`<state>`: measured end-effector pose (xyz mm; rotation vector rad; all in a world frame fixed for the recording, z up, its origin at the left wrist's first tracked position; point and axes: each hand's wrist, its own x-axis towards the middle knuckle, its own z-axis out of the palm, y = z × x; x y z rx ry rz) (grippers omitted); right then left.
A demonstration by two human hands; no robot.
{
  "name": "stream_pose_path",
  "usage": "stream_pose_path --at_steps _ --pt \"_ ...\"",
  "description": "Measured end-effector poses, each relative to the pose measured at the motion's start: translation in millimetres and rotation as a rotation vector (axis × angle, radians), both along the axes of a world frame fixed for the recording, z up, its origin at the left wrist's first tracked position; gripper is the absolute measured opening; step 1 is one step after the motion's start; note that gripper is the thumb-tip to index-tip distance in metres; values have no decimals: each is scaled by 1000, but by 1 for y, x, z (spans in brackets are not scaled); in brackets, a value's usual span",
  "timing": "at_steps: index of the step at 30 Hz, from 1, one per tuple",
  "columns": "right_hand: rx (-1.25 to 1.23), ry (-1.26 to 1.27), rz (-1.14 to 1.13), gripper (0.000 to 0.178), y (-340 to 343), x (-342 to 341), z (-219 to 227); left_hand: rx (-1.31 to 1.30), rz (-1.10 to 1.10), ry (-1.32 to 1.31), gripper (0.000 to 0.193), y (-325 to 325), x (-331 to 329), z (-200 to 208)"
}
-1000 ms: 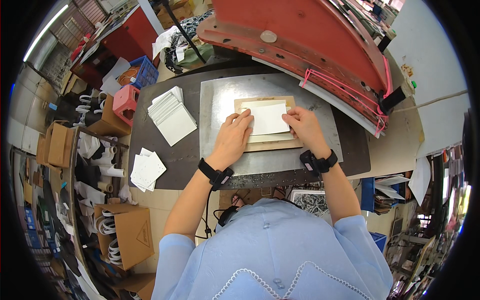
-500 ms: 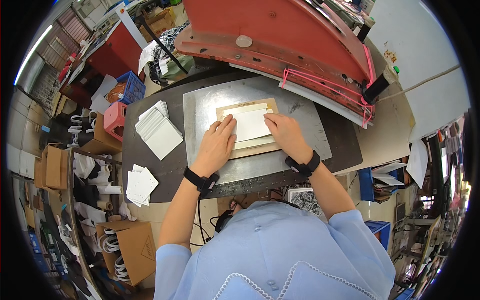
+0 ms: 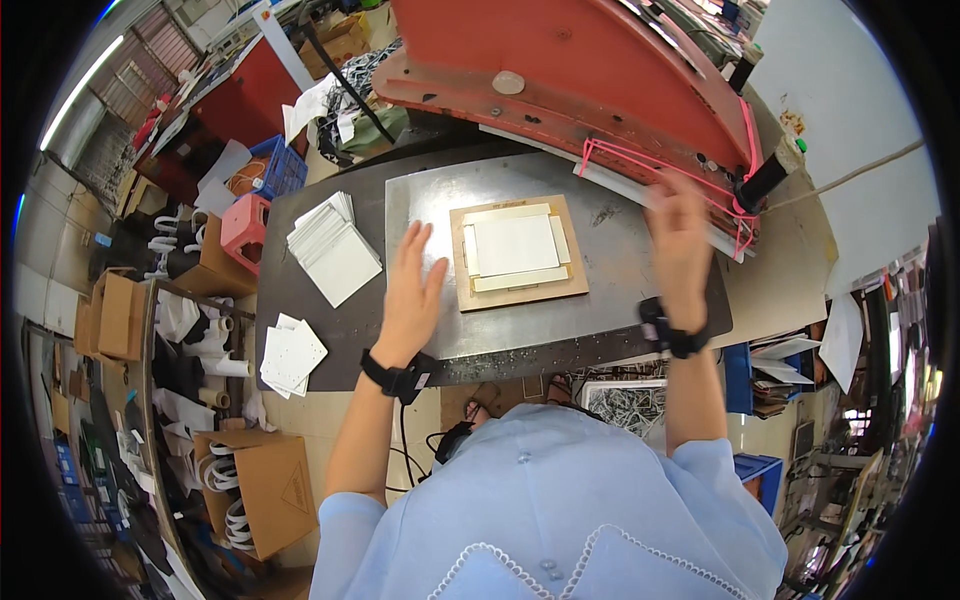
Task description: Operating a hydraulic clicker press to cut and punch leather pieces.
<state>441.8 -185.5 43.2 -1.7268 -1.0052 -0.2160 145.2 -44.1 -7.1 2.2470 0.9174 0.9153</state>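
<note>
A wooden cutting die board [image 3: 574, 284] lies on the metal plate [image 3: 430, 335], with pale strips along its edges. Inside them rests a white rectangular sheet [image 3: 512, 246]. My left hand [image 3: 412, 290] hovers just left of the board with fingers stretched and apart, holding nothing. My right hand [image 3: 682, 245] is raised beside the lower edge of the red press arm [image 3: 560, 75]; its fingers are smeared by motion, and whether they touch the arm is unclear.
Left of the plate, a fanned stack of white sheets [image 3: 338, 262] lies on the dark table [image 3: 400, 376], with a smaller pile of white pieces [image 3: 290, 355] nearer me. A black handle [image 3: 765, 180] with pink cord sticks out at the press arm's right end.
Both hands have come off the white sheet and the board. My left hand drew back to the left; my right hand swung right and up toward the press arm. My view shifted slightly.
</note>
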Motion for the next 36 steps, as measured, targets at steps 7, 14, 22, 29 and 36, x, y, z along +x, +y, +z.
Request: stream_pose_path --at_steps 7,14,22,29,36 --pt "273 196 -162 57 -59 141 55 -155 61 -125 33 -28 -44 13" --pt "170 442 20 60 -40 171 26 -325 -133 -66 23 -55 -47 21" --pt "153 236 23 57 -61 59 42 -403 -354 58 20 -81 -33 46" --pt "3 468 530 62 -111 -10 49 -344 -458 -48 20 -88 -4 78" --pt "103 213 -93 52 -119 97 71 -283 -500 -431 42 -94 19 113"
